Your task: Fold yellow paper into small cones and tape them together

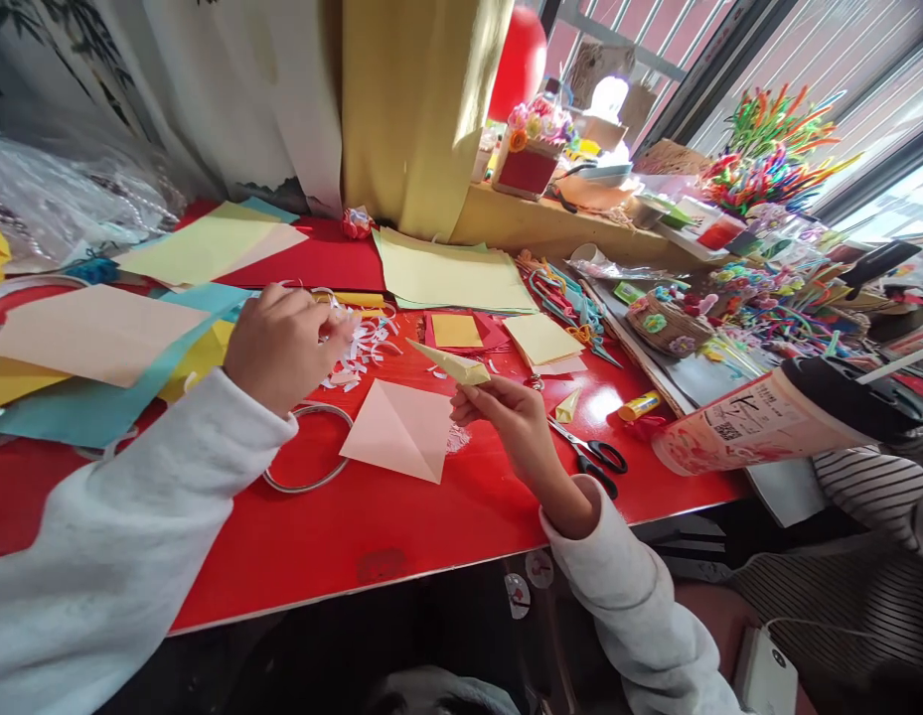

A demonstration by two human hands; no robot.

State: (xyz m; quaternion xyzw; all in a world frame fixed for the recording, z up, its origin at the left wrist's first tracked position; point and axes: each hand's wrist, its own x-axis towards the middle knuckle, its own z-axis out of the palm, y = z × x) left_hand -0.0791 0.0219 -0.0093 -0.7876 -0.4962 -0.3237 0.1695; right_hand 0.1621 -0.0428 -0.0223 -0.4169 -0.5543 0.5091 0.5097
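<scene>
R hand (pixel 515 422) pinches folded yellow paper cone (pixel 450 365) btwn thumb & fingers, above worktop (pixel 297 556), sharp tip twd back L corner. L hand (pixel 278 348) curled by curly white shreds (pixel 372 343); can't tell if gripping. Creased pink sq. (pixel 397 432) flat twd front edge. Cup (pixel 751 422) nr R end: QR code, small print illegible.

- Folded pale-yellow paper (pixel 452 364): a slim, pointed form, sharp at one tip and broader at the other, with creased faces.
- State: folded, its broad end pinched in the right fingers (pixel 492 405).
- Pose: raised and tilted, its tip aimed leftward and away from the person.
- Place: above the red bench (pixel 297 561), beyond the creased pink square sheet (pixel 397 432).
</scene>
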